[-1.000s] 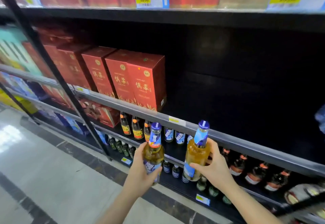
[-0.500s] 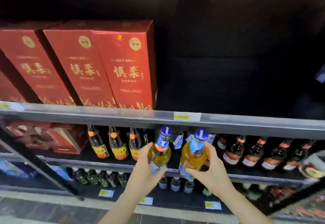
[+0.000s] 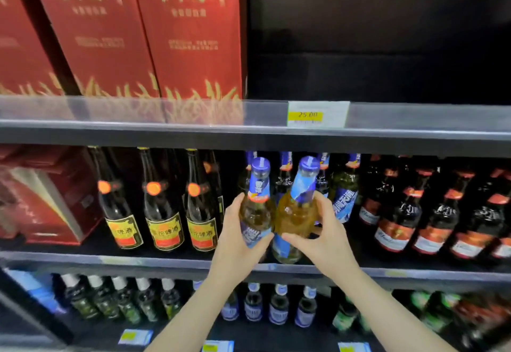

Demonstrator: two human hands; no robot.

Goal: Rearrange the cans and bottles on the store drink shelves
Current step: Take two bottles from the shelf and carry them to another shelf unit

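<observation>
The two clear glass bottles of amber drink with blue foil caps, one [image 3: 255,213] in the left hand [image 3: 237,241] and one [image 3: 297,213] in the right hand [image 3: 326,238], touched at the shoulder in front of the middle black shelf [image 3: 110,261]. They could clink or topple the blue-labelled bottles [image 3: 344,199] just behind if pushed in together. Both forearms reached up from below, fingers wrapped round each bottle's body.

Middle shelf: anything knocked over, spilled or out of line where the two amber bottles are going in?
Nothing spilled or toppled. The left hand and right hand each grip an amber bottle at the shelf edge; the right one tilts slightly. The dark yellow-label bottles stand upright.
</observation>
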